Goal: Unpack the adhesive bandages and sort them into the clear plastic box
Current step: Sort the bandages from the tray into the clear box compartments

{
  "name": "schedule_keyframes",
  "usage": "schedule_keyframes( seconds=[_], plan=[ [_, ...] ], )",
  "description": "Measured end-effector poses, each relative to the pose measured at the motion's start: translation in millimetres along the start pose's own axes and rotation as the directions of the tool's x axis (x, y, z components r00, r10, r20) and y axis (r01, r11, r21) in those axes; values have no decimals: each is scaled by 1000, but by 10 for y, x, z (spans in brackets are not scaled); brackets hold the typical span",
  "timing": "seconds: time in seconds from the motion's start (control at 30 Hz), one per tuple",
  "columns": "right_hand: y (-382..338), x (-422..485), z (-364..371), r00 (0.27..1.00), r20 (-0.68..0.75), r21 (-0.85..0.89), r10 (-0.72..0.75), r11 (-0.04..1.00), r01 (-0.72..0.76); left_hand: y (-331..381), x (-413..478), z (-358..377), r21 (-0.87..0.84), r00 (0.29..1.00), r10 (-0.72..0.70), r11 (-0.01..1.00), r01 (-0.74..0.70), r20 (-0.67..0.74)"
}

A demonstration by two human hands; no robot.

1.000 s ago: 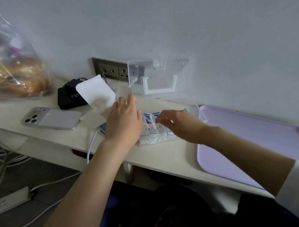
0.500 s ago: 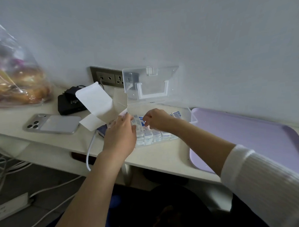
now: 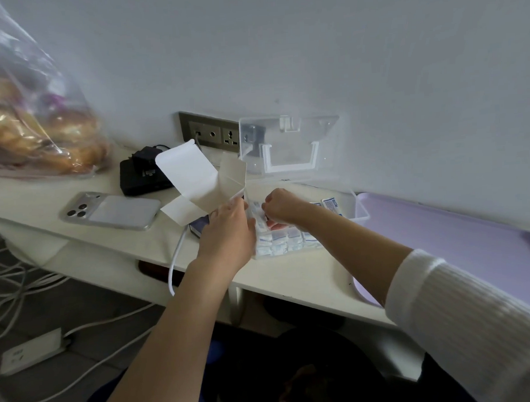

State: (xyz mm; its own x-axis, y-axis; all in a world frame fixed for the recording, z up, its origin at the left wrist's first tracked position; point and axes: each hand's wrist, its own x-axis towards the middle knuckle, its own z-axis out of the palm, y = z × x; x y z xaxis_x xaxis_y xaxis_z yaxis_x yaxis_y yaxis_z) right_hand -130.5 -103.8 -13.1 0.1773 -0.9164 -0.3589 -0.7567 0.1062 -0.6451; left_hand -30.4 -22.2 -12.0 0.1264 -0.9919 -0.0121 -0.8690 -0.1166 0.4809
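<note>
My left hand (image 3: 225, 233) gripping opened carton (image 3: 196, 176), right hand (image 3: 280, 204) curled over bandages (image 3: 285, 241) in clear box (image 3: 361, 211), fingertips hidden, grip unclear

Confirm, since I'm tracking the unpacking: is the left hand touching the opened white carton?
Touching. Head view: the left hand grips the white carton at its lower edge.

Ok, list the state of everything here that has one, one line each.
clear plastic box: open, lid standing upright behind it.
bandages: lying in rows inside the box.
carton: flaps open, held tilted.
left hand: holds the carton.
right hand: fingers curled over the bandages; what it holds is hidden.
phone: face down, cameras up.
</note>
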Motion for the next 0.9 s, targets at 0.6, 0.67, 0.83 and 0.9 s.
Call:
schedule_keyframes(
  seconds=[0.6, 0.67, 0.83, 0.9],
  plan=[
    [0, -119, -100, 996, 11, -90, -86, 992, 87, 30, 74, -7, 80, 997, 17, 997, -12, -72],
    [14, -155, -130, 993, -31, -80, -116, 990, 114, 25, 79, -16, 104, 997, -3, 994, 10, -74],
    [133, -195, -244, 994, -69, -199, -82, 978, 67, -9, 107, -18, 102, 995, -26, 994, 35, -96],
    [189, -151, -252, 999, -36, -322, -24, 947, 11, 6, 107, 3, 42, 998, -48, 998, 50, -51]
  ],
)
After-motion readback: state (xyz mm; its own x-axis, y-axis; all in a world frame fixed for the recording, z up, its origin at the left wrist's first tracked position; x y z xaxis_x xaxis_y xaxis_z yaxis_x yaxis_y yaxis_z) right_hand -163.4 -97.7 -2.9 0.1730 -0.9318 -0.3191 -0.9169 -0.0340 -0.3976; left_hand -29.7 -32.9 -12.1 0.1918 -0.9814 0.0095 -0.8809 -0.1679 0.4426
